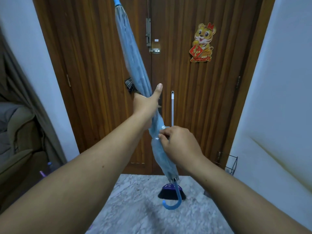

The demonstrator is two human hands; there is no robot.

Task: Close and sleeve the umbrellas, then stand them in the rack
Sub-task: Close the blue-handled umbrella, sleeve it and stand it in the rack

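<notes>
A: Where's the umbrella?

B: Held up in front of the door, closed, tip up and leaning left, running out of the top of frame. Blue hook handle hangs at the bottom, above the floor.

A: Sleeved?

B: Looks like it. Clear plastic sleeve covers the canopy, bunched and wrinkled on the lower part. Rib tips poke out just above the handle.

A: Left grip?

B: Left hand is wrapped round the umbrella near mid-length, thumb pointing up along the fabric. Fingers are behind it, so I can't see them, but the hold is firm.

A: Right grip?

B: Right hand is lower down, fingertips pinching the sleeve plastic at the side of the bundle. Fingers curled, back of hand toward the camera.

A: Rack?

B: Black wire rack at the right, on the floor by the wall, next to the door frame. Well apart from the umbrella. Can't tell what's in it.

A: Anything else around?

B: Broom stands against the door behind the umbrella, white pole, purple and black head on the floor. Tiger sticker on the right door leaf. Bolt latch at the door's centre seam. Something dark and ribbed sticks out from behind the umbrella at the left, too hidden to identify. Sofa and curtain at far left.
</notes>
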